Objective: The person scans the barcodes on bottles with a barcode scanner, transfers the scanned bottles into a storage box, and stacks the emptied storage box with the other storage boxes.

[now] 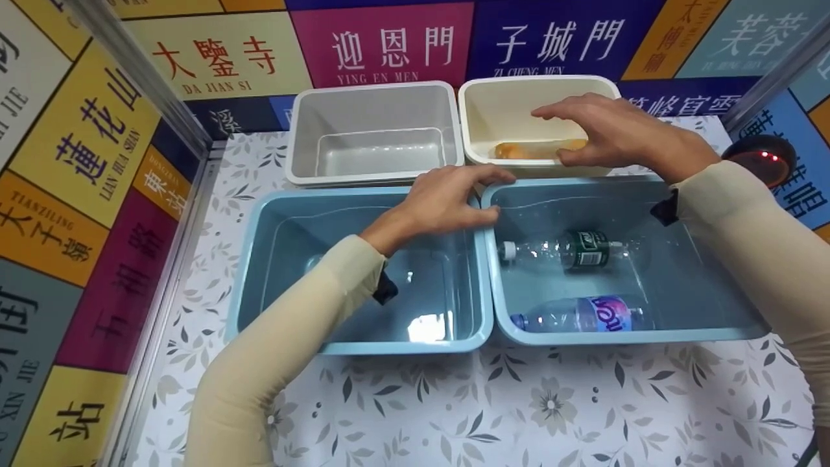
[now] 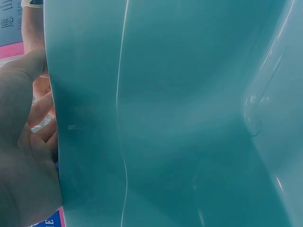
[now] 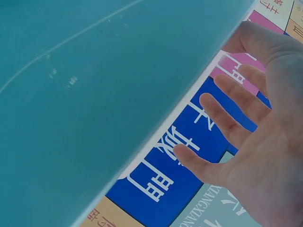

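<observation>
My left hand (image 1: 447, 201) is over the back edge of the left blue bin (image 1: 363, 348), its fingertips near the corner where the two blue bins meet. From the left wrist, part of that hand (image 2: 23, 127) shows beside the bin wall, some fingers hidden behind it. My right hand (image 1: 609, 136) hovers over the front of the cream bin (image 1: 538, 83), holding nothing. Its fingers are spread in the right wrist view, where the palm (image 3: 260, 161) faces the camera. Inside the cream bin lies a yellow-orange item (image 1: 512, 150), partly hidden by the right hand.
The right blue bin (image 1: 622, 337) holds a clear bottle with a green label (image 1: 589, 250) and another with a purple-pink label (image 1: 603, 314). A grey bin (image 1: 376, 104) stands behind the left blue one. Panels (image 1: 382, 39) enclose the table; a dark round device (image 1: 758, 159) is at right.
</observation>
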Demonstrator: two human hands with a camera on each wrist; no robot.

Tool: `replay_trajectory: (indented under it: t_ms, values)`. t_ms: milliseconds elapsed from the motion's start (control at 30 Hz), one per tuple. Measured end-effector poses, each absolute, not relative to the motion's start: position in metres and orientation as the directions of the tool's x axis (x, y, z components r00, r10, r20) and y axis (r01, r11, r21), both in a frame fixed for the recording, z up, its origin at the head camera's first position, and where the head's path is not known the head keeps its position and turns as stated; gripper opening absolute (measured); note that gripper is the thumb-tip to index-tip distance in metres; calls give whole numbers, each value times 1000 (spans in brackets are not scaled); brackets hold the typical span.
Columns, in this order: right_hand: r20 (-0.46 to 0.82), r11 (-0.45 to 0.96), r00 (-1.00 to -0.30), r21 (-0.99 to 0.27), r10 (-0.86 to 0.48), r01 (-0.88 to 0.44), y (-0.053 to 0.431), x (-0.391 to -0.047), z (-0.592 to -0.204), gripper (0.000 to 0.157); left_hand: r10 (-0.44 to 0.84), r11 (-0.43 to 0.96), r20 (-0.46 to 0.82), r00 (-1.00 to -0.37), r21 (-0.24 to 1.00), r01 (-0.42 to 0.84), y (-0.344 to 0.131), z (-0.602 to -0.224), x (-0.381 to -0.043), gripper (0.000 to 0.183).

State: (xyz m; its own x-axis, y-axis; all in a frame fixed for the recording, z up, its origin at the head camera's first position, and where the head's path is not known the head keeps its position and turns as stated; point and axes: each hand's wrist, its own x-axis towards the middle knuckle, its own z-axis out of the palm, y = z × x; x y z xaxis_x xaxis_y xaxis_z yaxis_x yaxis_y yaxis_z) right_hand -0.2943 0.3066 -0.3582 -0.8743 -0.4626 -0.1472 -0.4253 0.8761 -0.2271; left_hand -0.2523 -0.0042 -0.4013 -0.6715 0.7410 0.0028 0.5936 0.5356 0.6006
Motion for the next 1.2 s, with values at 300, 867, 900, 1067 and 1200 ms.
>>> replay_trajectory:
  t_ms: [300,867,900,1067,1200]
  values:
    - [-163,875,-872,-245,-462,-418,309,-292,-359,78,736,545,-6,-677,599,587,-4,-401,-251,58]
    - [-108,849,-870,-305,-481,-431,310,-282,-357,71,741,536,-2,-672,604,589,-4,-402,-251,58]
    - [-104,846,-869,-311,-484,-434,311,-281,-356,71,741,535,-2,-671,606,589,-4,-402,-251,59]
    - [-78,832,-863,-321,-499,-452,313,-274,-354,71,739,535,1,-674,607,588,-3,-402,-251,59]
    - [-70,827,-861,-325,-504,-458,314,-267,-352,72,733,546,-7,-681,603,582,-3,-402,-251,58]
